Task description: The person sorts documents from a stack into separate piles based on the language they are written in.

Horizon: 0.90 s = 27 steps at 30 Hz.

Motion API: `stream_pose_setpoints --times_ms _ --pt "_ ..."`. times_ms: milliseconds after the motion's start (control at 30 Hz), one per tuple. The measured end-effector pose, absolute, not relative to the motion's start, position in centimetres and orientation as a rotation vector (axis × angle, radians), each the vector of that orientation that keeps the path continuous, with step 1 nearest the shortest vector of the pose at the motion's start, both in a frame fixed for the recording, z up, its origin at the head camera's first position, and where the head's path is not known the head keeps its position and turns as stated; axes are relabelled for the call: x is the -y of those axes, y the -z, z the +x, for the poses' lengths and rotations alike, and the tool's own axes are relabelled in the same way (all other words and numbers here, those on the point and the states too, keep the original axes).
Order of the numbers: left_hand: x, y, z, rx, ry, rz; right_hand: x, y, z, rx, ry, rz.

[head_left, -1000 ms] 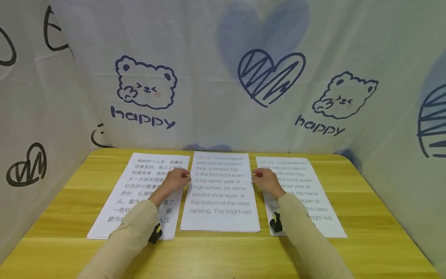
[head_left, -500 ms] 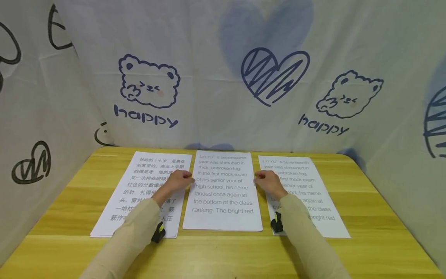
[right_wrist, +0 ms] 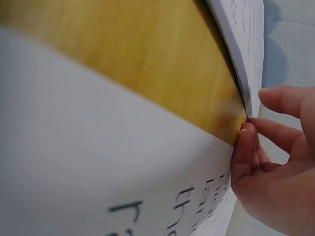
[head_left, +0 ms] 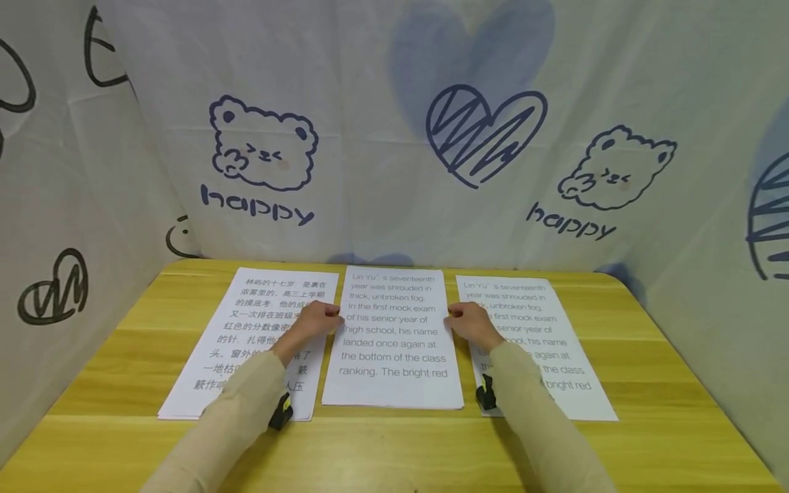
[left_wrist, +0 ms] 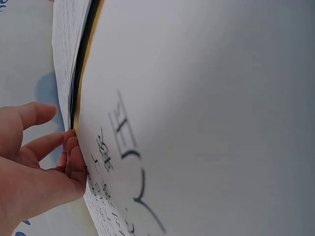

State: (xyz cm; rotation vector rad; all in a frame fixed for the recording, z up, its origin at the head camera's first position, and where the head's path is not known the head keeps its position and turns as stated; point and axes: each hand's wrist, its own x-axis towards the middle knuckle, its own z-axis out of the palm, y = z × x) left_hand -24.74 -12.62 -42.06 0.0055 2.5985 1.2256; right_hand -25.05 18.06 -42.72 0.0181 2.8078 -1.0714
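Note:
In the head view the middle stack of printed English sheets (head_left: 394,394) lies flat between the two hands. My left hand (head_left: 311,322) is at its left edge and my right hand (head_left: 473,322) at its right edge. In the left wrist view the left index fingertip meets the side of the middle stack (left_wrist: 65,44), with the thumb raised apart from it. The right wrist view shows the right index fingertip at the side of that stack (right_wrist: 241,44), its thumb also lifted clear. The other fingers of both hands bend inward below, partly hidden.
A stack printed in Chinese (head_left: 216,342) lies under the left forearm. Under the right forearm is another English-printed stack (head_left: 570,349). The wooden table (head_left: 394,452) meets a white curtain (head_left: 370,137) with drawings at the back. Dark wrist devices sit on both cuffs.
Both hands stay beside the middle stack. The right hand has shifted slightly left, its fingertips now at the sheet edge. The view moved a little after the first frame; the stacks look unmoved.

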Motion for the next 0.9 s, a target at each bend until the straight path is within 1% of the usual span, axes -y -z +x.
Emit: stream_pose_setpoints --times_ms 400,567,667,767,900 --pt "12.0 42.2 -24.7 -2.701 -1.139 0.125 -17.6 42.0 -24.8 -2.807 1.072 -0.011" --pt "11.9 41.9 -24.6 -2.743 -1.116 0.151 -17.3 41.3 -25.0 -2.798 1.007 -0.101" --pt "11.7 41.8 -24.5 -2.778 -1.100 0.162 -17.1 40.9 -25.1 -2.781 0.982 -0.108" --pt "11.5 41.9 -24.6 -2.813 -1.119 0.161 -16.9 40.4 -25.0 -2.770 0.960 -0.062" --pt "11.3 42.0 -24.8 -2.781 -1.228 0.082 -16.6 40.0 -24.7 -2.758 0.969 -0.026"
